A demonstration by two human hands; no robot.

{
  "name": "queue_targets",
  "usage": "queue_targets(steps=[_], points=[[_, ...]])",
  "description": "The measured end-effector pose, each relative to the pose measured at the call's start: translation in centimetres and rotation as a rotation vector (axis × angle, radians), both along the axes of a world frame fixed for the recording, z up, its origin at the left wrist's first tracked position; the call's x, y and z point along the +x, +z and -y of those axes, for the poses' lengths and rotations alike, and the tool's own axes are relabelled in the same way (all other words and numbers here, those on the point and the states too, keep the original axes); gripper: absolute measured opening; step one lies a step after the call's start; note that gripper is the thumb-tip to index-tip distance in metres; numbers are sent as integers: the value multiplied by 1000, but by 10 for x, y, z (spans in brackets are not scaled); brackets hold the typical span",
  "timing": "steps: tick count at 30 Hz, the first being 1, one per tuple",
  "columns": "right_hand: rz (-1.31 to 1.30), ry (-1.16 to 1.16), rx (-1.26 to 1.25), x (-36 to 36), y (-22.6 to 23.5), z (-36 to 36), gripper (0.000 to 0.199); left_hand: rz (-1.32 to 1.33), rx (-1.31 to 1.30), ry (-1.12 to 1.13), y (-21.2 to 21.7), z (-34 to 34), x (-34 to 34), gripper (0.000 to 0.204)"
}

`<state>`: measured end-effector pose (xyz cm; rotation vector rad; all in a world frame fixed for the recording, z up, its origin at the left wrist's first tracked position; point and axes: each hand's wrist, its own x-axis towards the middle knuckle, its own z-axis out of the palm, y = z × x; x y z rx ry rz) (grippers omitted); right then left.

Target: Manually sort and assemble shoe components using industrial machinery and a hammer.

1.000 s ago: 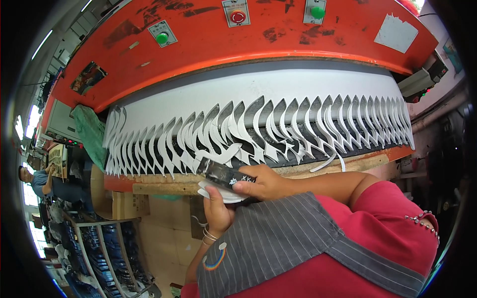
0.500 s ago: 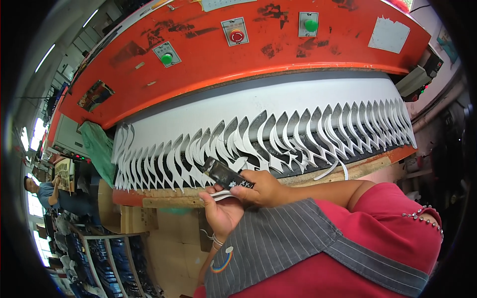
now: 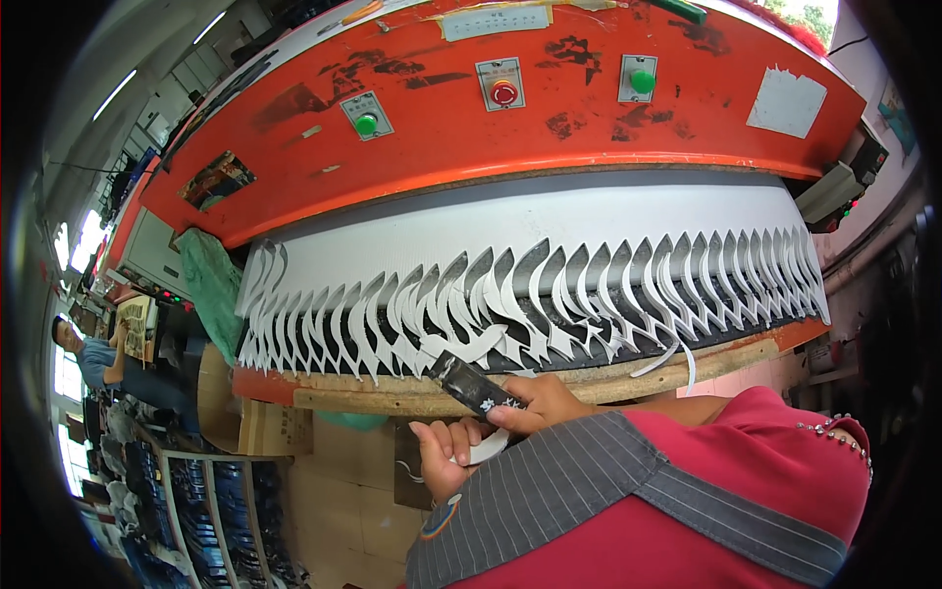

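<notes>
My right hand (image 3: 546, 403) grips a flat black rectangular block (image 3: 469, 385) with white marks at its near end. The kind of block cannot be made out. Below and left of it, my left hand (image 3: 449, 454) has its fingers curled around a white curved piece (image 3: 485, 450). Both hands are close together, in front of the wooden front edge of the red machine. Just beyond the block's far end, a loose white curved piece (image 3: 469, 346) lies over a white sheet (image 3: 412, 221) cut into a long row of curved blade-like shapes, with dark gaps between them.
A red machine front (image 3: 422, 128) with green and red buttons rises behind the sheet. A wooden rail (image 3: 363, 401) runs along the near edge. A green plastic bag (image 3: 208, 294) hangs at left, above a cardboard box (image 3: 265, 428). Another person (image 3: 93, 358) stands far left, near loaded racks.
The view has shifted, so the machine appears lower and further right. My hands have come lower, nearer my body. A loose white piece now shows on the sheet beyond the black block.
</notes>
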<state>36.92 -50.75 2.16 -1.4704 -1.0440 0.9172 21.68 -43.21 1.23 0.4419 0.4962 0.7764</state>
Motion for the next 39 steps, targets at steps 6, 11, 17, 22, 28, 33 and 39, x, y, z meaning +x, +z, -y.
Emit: queue_targets(steps=[6,11,17,22,28,33,39], points=[[-4,4,-54,-2,-6,12,42,58,72,5,-8,9,0,51],[736,-346,-370,58,8,23,22,-636,1607,69,29,-40,-62,38],[-836,-1054,343,174,9,108,51,116,237,382,29,-50,-104,44],[-1067,-281,560,152,-2,52,69,671,-83,-270,-9,-116,17,30],[11,-49,-225,131,54,49,50,-1180,1452,273,-11,-111,61,84],[800,679,-304,110,74,23,64,-472,1697,-409,27,-61,66,56],[899,628,-68,132,154,-12,59,-860,2077,-983,20,-37,65,49]])
